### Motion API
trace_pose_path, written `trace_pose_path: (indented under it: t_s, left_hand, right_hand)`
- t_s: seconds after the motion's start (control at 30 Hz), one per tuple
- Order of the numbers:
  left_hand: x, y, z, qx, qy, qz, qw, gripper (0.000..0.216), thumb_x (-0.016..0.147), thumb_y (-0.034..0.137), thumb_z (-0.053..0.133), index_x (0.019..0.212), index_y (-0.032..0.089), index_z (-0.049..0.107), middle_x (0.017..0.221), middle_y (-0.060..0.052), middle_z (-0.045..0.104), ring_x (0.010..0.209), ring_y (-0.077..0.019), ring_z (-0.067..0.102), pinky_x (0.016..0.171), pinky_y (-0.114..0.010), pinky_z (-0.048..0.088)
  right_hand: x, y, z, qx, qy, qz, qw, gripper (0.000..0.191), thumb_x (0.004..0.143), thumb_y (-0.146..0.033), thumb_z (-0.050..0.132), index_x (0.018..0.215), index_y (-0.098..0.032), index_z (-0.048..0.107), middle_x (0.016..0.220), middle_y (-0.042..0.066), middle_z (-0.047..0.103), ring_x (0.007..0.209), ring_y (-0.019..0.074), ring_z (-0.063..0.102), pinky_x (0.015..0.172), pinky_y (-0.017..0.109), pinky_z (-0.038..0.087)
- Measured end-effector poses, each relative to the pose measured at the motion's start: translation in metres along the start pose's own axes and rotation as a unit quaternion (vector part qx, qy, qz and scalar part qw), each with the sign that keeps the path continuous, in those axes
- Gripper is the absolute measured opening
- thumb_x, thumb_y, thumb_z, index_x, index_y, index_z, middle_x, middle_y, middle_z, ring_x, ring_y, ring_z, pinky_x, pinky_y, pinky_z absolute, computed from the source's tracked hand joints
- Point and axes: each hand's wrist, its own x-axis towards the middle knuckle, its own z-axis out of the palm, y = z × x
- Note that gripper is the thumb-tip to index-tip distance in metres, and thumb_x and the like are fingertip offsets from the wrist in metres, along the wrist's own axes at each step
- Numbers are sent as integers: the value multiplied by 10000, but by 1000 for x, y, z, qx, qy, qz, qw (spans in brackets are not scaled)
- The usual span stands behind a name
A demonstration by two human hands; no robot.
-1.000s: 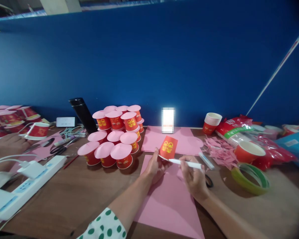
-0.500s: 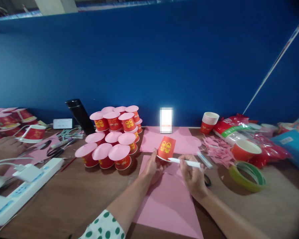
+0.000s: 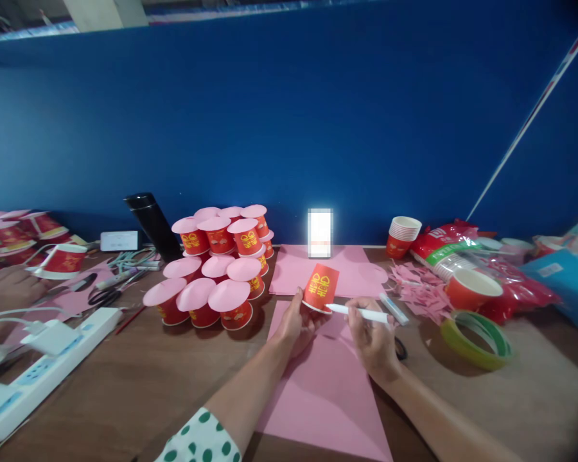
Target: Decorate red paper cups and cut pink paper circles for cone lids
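My left hand (image 3: 299, 326) is closed around the lower left of a red paper cup (image 3: 322, 285) with yellow characters, tilted upside down with its white rim toward me. In my right hand (image 3: 373, 337) is a white glue pen (image 3: 361, 313), gripped like a pencil. Its tip points left and meets, or nearly meets, the cup's rim. Both hands are above a pink paper sheet (image 3: 325, 398). Behind the cup lie more pink sheets (image 3: 293, 269). Another white tube (image 3: 394, 309) rests right of my right hand, and scissors (image 3: 401, 348) are partly hidden behind my wrist.
Left stand upside-down red cups (image 3: 236, 314) topped with pink discs, a black flask (image 3: 154, 224) and a power strip (image 3: 43, 372). Right are pink scraps (image 3: 424, 292), stacked cups (image 3: 402, 237), a single cup (image 3: 474, 292) and a tape roll (image 3: 476, 340). A co-worker's hand (image 3: 14, 289) is far left.
The cup has turned slightly in my left hand, its printed characters shifting left. The pen tip stays at the rim, and the whole view has shifted a little.
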Motion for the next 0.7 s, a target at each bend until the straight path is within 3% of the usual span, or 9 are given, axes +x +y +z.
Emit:
trace_pose_path:
  t_s: [0.7]
  left_hand:
    - [0,0,-1,21,-6,-1,1000,437,909,456,421,1013,88,632,993,-144,684,938,-225,634,943,-392,462]
  right_hand:
    - [1,-1,0,-2,6,-8,1000,167,925,-223,432,789,-195,524,644,11,585,529,118,553,534,245,454]
